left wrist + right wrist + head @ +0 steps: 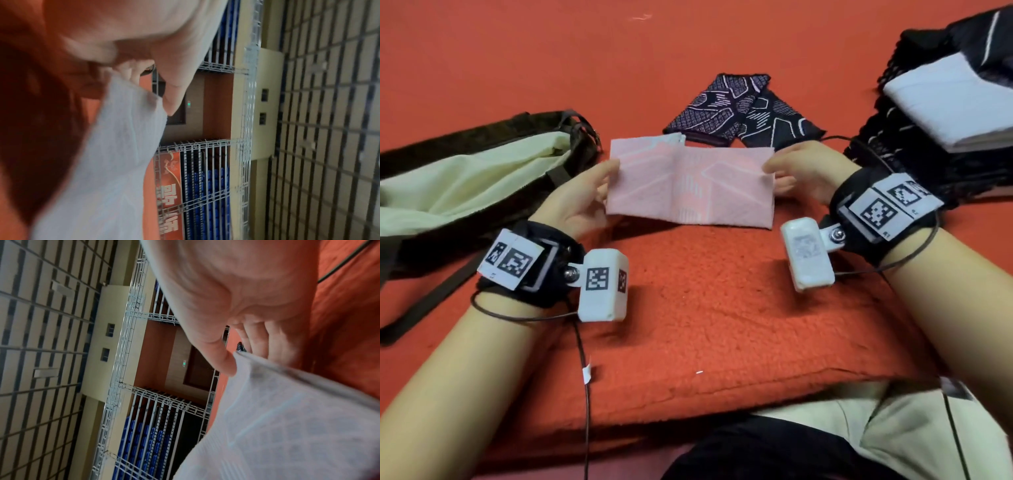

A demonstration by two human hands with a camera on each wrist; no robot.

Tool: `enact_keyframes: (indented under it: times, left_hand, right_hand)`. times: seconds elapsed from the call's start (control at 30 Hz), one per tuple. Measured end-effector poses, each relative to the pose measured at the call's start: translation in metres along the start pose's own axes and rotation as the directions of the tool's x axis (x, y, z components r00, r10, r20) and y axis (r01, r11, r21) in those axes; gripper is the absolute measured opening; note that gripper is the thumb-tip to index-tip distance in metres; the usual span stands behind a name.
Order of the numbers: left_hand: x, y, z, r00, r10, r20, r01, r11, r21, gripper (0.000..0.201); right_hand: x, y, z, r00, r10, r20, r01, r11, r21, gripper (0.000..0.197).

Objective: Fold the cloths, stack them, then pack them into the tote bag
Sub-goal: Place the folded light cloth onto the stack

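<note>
Head view, item one: left hand (580,197), thumb on the near face and fingers behind, pinching the left edge of the pale pink cloth (690,186). Item two: right hand (803,171), pinching the opposite edge the same way; both wrist views confirm a thumb pressed onto the fabric. Cloth held taut and raised between the two hands, above the far edge of the orange cushion (722,325), already doubled, with a loose layer showing at its upper left corner. Purpose of the two-sided hold, as judged: keeps the edges aligned and the panel flat for a further fold or for laying down.

Item three: two dark patterned cloths (739,109), folded, overlapping, lying just beyond the pink cloth on the red floor (517,51); likely the start of the stack.

Item four: tote bag (465,181), left of the pink cloth, lying on its side with its pale lining open toward the hands, apparently ready for packing.

Item five: dark and white fabric pile (945,102), right of the pink cloth, unfolded.
</note>
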State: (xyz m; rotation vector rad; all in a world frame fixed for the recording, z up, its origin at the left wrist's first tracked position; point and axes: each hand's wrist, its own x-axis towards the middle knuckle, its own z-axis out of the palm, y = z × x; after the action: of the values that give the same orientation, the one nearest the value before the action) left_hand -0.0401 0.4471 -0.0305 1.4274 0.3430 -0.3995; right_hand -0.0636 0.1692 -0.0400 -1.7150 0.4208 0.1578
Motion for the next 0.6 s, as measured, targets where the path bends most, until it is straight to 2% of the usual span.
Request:
enact_keyframes:
  times: [0.1,0.17,0.27,0.3,0.37,0.43,0.5,0.57,0.6]
  left_hand:
    - [0.004,0.000,-0.003,0.992,0.122,-0.028,-0.110,0.956,0.272,0.016]
    - [0.005,0.003,-0.003,0.979,0.199,-0.044,-0.165,0.902,0.399,0.020]
    - [0.005,0.010,0.001,0.967,0.251,-0.037,-0.192,0.819,0.541,0.017]
    - [0.006,0.010,0.003,0.967,0.253,-0.032,-0.189,0.796,0.576,0.016]
    - [0.009,0.010,0.005,0.970,0.239,-0.047,-0.156,0.758,0.633,0.018]
    - [0.014,0.011,0.003,0.976,0.209,-0.066,-0.111,0.732,0.672,0.021]
    - [0.019,0.013,0.000,0.981,0.170,-0.094,-0.050,0.689,0.723,0.022]
    - [0.022,0.013,-0.005,0.985,0.129,-0.114,0.011,0.618,0.786,0.027]
    - [0.023,0.013,-0.006,0.988,0.104,-0.118,0.036,0.580,0.814,0.029]
  right_hand:
    - [-0.006,0.010,-0.002,0.996,0.046,0.075,-0.035,0.990,-0.140,0.014]
    - [-0.008,0.012,-0.006,0.998,0.027,0.056,-0.018,0.986,-0.165,0.018]
    - [-0.008,0.013,-0.009,1.000,-0.002,-0.024,-0.001,0.992,-0.126,0.015]
    - [-0.007,0.013,-0.008,1.000,-0.001,-0.030,-0.003,0.989,-0.147,0.012]
    - [-0.004,0.015,-0.003,0.999,-0.012,-0.044,0.001,0.970,-0.243,0.020]
    - [-0.001,0.015,0.005,0.996,-0.055,-0.063,0.026,0.918,-0.396,0.031]
    - [0.001,0.013,0.012,0.993,-0.096,-0.069,0.038,0.812,-0.583,0.039]
    - [0.002,0.010,0.017,0.992,-0.109,-0.064,0.032,0.706,-0.707,0.038]
    - [0.003,0.010,0.020,0.993,-0.104,-0.057,0.030,0.687,-0.726,0.034]
